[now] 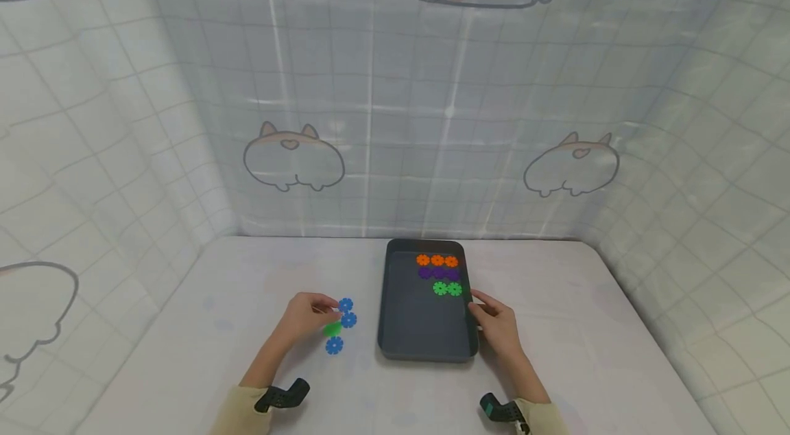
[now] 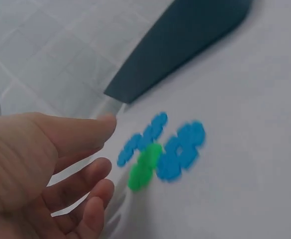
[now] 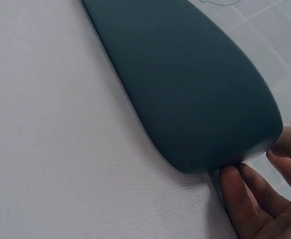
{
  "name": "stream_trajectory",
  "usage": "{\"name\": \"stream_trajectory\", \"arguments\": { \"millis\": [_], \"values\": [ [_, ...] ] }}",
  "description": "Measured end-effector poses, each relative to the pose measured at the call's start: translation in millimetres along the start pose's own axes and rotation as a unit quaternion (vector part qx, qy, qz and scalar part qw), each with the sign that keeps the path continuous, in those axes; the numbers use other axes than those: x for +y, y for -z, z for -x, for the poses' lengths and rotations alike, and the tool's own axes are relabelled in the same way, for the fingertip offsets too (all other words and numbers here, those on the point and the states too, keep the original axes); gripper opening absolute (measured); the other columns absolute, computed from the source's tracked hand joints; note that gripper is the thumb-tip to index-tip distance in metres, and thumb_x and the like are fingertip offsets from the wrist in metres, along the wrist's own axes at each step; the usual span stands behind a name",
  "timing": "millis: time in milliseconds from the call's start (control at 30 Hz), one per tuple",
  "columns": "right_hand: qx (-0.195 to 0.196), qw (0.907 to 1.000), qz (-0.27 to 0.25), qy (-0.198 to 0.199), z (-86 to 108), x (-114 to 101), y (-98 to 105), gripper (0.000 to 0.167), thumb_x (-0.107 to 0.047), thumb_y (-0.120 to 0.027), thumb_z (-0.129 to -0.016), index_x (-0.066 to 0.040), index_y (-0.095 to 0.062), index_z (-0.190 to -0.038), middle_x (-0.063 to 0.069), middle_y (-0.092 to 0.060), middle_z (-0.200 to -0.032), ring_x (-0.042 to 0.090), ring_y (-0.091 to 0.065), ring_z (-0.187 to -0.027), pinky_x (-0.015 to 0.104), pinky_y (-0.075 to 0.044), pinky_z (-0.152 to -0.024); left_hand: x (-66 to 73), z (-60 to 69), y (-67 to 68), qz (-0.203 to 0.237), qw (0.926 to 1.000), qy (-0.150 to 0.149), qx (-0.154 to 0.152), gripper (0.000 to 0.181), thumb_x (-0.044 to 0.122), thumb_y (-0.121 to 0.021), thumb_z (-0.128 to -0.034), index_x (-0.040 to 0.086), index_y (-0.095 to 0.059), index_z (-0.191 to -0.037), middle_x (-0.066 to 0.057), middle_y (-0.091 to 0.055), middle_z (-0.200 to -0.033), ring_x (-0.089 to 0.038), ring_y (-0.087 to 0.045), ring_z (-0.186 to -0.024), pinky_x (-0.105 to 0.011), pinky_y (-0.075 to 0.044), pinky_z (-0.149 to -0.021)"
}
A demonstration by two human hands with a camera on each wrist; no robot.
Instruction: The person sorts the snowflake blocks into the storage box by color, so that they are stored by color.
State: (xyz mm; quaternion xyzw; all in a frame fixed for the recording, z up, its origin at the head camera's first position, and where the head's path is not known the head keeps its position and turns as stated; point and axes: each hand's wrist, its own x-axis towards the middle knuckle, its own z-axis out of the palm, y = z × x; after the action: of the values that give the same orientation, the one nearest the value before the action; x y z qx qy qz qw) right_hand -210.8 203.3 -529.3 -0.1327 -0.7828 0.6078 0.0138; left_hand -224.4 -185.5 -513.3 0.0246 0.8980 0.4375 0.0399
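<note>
Three blue flower-shaped discs [image 1: 348,320] lie on the pale desk [image 1: 555,325] just left of the dark tray [image 1: 426,333], a blurred green disc [image 1: 332,330] close among them. Beside these, the left hand [image 1: 306,315] has its thumb and fingers parted, holding nothing, its forearm slanting up from the tray's near-left. The right hand [image 1: 496,325] grips the tray's right wall, fingers bent. Beyond the tray and to both sides rises whitish sheeting [image 1: 401,78] with a grid and outlined animals [image 1: 293,160].
</note>
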Motion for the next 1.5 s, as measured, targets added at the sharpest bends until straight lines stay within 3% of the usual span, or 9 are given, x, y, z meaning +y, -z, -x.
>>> {"name": "stream_trajectory", "arguments": {
  "millis": [233, 467, 633, 1000, 1167, 1300, 1500],
  "values": [
    [0.002, 1.0, -0.006, -0.004, -0.8, 1, 0, 0.038, -0.02, -0.069, -0.092, -0.011, -0.065, -0.128, 0.018, -0.067, -0.111, 0.022, -0.065, -0.085, 0.031, -0.054, -0.062, -13.2, 8.3, 1.2, -0.028, 0.9994, -0.015, -0.013, 0.019, 0.02, -0.084, -0.0756, 0.012, -0.075, -0.09, 0.006, -0.064, -0.077, -0.013, -0.058, -0.073, -0.032, -0.05, -0.067],
    [0.002, 1.0, -0.004, -0.006, -0.2, 1, 0, 0.037, -0.018, -0.068, -0.092, -0.011, -0.065, -0.128, 0.017, -0.067, -0.11, 0.022, -0.065, -0.082, 0.031, -0.053, -0.062, -17.6, 13.7, -1.9, -0.04, 0.9991, -0.006, -0.01, 0.02, 0.02, -0.084, -0.0753, 0.012, -0.075, -0.091, 0.005, -0.06, -0.072, -0.013, -0.052, -0.067, -0.029, -0.045, -0.059],
    [0.001, 1.0, -0.003, -0.007, 0.5, 0, 0, 0.038, -0.02, -0.068, -0.092, -0.012, -0.064, -0.129, 0.016, -0.067, -0.11, 0.022, -0.065, -0.083, 0.031, -0.053, -0.063, -19.2, 16.3, -4.0, -0.043, 0.9989, -0.017, -0.003, 0.019, 0.018, -0.085, -0.0741, 0.012, -0.076, -0.088, 0.005, -0.057, -0.068, -0.013, -0.049, -0.063, -0.028, -0.042, -0.054],
    [0.0, 0.9999, -0.002, -0.013, 0.7, 0, 0, 0.038, -0.022, -0.068, -0.092, -0.013, -0.064, -0.129, 0.016, -0.067, -0.111, 0.022, -0.065, -0.084, 0.031, -0.054, -0.064, -18.3, 13.9, -5.6, -0.056, 0.9984, -0.005, 0.002, 0.02, 0.014, -0.085, -0.0722, 0.01, -0.071, -0.085, 0.005, -0.061, -0.073, -0.012, -0.056, -0.068, -0.031, -0.049, -0.062],
    [0.006, 0.9999, -0.003, -0.015, -1.2, 0, 0, 0.038, -0.022, -0.068, -0.092, -0.015, -0.065, -0.129, 0.015, -0.067, -0.11, 0.022, -0.066, -0.082, 0.031, -0.055, -0.063, -12.0, 11.3, -3.1, -0.003, 0.9998, 0.016, 0.011, 0.014, 0.01, -0.081, -0.0768, 0.009, -0.069, -0.085, 0.002, -0.064, -0.076, -0.014, -0.061, -0.068, -0.03, -0.052, -0.061],
    [0.005, 0.9998, -0.008, -0.015, -2.1, -1, 1, 0.038, -0.022, -0.069, -0.091, -0.014, -0.065, -0.128, 0.015, -0.067, -0.109, 0.022, -0.066, -0.081, 0.031, -0.054, -0.062, 1.1, 5.4, -1.8, 0.054, 0.9976, 0.036, 0.022, 0.013, 0.008, -0.079, -0.0795, 0.007, -0.069, -0.087, -0.002, -0.065, -0.078, -0.017, -0.063, -0.066, -0.03, -0.053, -0.059],
    [-0.001, 0.9998, -0.013, -0.013, -0.1, 1, 0, 0.039, -0.022, -0.07, -0.091, -0.013, -0.065, -0.129, 0.015, -0.068, -0.108, 0.022, -0.067, -0.08, 0.031, -0.054, -0.062, 25.1, -3.7, -6.6, 0.115, 0.9931, 0.025, 0.007, 0.015, 0.004, -0.078, -0.0799, 0.002, -0.069, -0.092, -0.007, -0.066, -0.081, -0.019, -0.066, -0.067, -0.03, -0.057, -0.061]
  ]
}}
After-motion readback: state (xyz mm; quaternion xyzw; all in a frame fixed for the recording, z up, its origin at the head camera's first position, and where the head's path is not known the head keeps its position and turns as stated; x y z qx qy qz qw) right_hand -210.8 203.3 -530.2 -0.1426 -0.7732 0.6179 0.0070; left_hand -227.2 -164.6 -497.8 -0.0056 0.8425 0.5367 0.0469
